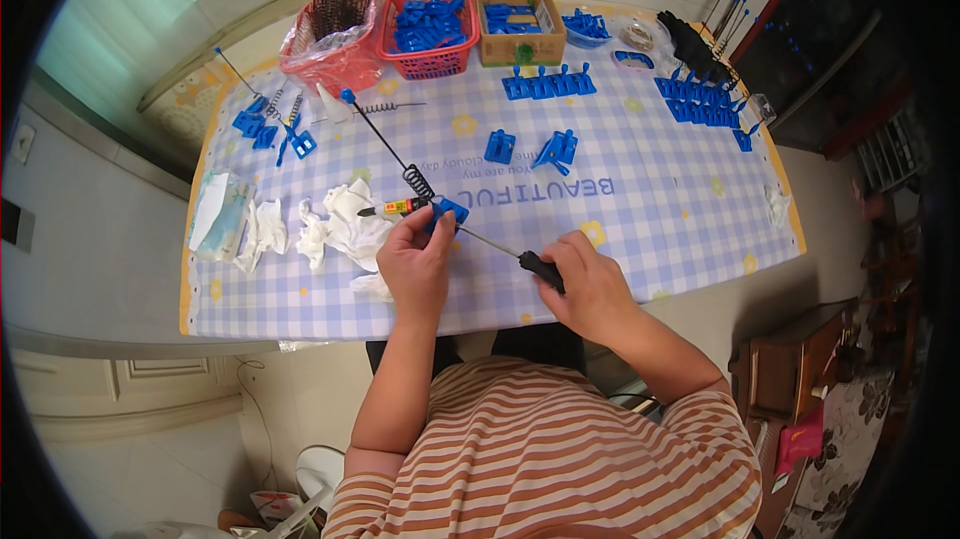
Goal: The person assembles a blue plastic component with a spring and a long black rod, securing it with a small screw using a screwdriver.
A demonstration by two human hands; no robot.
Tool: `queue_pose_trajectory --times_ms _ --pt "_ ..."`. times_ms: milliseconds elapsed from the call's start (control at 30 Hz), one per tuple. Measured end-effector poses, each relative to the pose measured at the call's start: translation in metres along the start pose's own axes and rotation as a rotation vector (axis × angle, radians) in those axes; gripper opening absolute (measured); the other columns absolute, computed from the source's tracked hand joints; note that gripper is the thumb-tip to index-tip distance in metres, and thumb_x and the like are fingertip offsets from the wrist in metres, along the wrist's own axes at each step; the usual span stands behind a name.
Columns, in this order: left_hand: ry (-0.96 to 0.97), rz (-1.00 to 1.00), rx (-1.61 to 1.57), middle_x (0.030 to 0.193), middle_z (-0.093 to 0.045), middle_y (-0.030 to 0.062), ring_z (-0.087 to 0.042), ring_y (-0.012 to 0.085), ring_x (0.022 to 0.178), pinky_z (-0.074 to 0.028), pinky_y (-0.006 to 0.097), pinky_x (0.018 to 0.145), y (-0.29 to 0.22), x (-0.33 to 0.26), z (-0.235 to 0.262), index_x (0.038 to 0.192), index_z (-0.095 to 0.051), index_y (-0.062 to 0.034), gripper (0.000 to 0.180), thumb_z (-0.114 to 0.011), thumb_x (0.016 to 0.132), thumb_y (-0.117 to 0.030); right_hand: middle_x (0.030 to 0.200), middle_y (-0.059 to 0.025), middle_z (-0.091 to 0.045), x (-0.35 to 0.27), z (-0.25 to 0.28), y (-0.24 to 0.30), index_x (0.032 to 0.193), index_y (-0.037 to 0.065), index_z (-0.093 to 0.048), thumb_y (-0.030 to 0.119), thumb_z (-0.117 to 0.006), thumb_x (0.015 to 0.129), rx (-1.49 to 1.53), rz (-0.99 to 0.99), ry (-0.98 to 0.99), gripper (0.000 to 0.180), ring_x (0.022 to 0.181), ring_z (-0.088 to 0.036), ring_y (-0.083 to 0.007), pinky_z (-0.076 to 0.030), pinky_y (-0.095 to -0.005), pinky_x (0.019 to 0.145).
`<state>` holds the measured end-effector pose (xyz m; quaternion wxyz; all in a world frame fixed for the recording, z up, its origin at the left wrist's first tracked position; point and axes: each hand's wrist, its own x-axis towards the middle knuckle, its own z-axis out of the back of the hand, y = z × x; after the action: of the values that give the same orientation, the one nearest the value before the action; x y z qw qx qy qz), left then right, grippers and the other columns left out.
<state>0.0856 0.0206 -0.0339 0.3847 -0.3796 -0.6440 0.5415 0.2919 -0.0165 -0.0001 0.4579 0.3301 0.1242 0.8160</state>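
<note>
My left hand (415,267) pinches a small blue plastic part (455,209), its fingers closed on it. From this part a black rod with a coil spring (416,180) rises up and to the left, ending in a blue ball (347,96). My right hand (596,291) is wrapped round the black handle of a screwdriver (543,272), whose thin metal shaft reaches left to the blue part. The tip's exact contact is hidden. Beside my left fingertips is a yellow, red and black glue tube (400,207). Crumpled white tissues (350,219) lie to its left.
Two loose blue parts (500,146) (558,149) lie mid-table. At the back stand a bag-lined basket of springs (318,64), a red basket (440,64) and a cardboard box (515,49). Rows of blue parts (695,99) sit at right; a tissue pack (220,217) at left.
</note>
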Motion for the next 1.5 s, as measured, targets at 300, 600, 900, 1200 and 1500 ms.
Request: queue_pose_trajectory --times_ms 300,600,900,1200,1500 --pt "0.000 -0.015 0.061 0.079 -0.068 0.0019 -0.057 0.0039 0.067 -0.046 0.018 0.062 0.005 0.003 0.002 0.102 -0.068 0.0066 0.027 -0.075 0.085 -0.013 0.080 -0.0117 -0.058 0.006 -0.003 -0.011 0.103 0.003 -0.059 0.008 -0.074 0.076 -0.162 0.105 -0.050 0.031 0.072 -0.061 -0.0309 -0.049 -0.0376 0.060" --pt "-0.005 -0.025 0.052 0.079 -0.068 0.0022 -0.057 0.0045 0.066 -0.046 0.019 0.061 0.000 0.002 -0.004 0.102 -0.068 0.0059 0.025 -0.075 0.085 -0.011 0.092 -0.0144 -0.058 0.002 -0.004 -0.017 0.103 0.004 -0.059 0.010 -0.076 0.075 -0.059 0.136 -0.141 0.034 0.069 -0.060 -0.0315 -0.049 -0.0385 0.057" --pt "-0.012 -0.045 0.025 0.079 -0.068 0.0018 -0.055 0.0036 0.065 -0.045 0.018 0.060 -0.005 0.007 -0.012 0.102 -0.068 0.0057 0.025 -0.075 0.084 -0.010 0.082 -0.0103 -0.054 0.006 -0.010 -0.022 0.100 0.003 -0.058 0.013 -0.075 0.077 -0.100 0.174 -0.159 0.030 0.063 -0.056 -0.0269 -0.044 -0.0356 0.053" --pt "0.019 0.022 0.064 0.077 -0.069 0.0036 -0.061 0.0056 0.068 -0.047 0.019 0.061 -0.017 0.025 -0.025 0.099 -0.069 0.0077 0.025 -0.075 0.084 -0.011 0.081 -0.0120 -0.060 0.022 0.001 -0.028 0.101 0.002 -0.060 0.008 -0.075 0.076 -0.121 0.192 -0.228 0.030 0.066 -0.060 -0.0287 -0.048 -0.0367 0.056" --pt "0.076 0.047 0.108 0.080 -0.071 0.0069 -0.064 0.0067 0.070 -0.049 0.019 0.064 -0.019 0.049 -0.031 0.099 -0.068 0.0086 0.025 -0.074 0.084 -0.011 0.084 -0.0101 -0.058 0.040 0.006 -0.024 0.103 0.004 -0.059 0.012 -0.075 0.075 -0.122 0.091 -0.202 0.033 0.070 -0.061 -0.0290 -0.049 -0.0364 0.057"
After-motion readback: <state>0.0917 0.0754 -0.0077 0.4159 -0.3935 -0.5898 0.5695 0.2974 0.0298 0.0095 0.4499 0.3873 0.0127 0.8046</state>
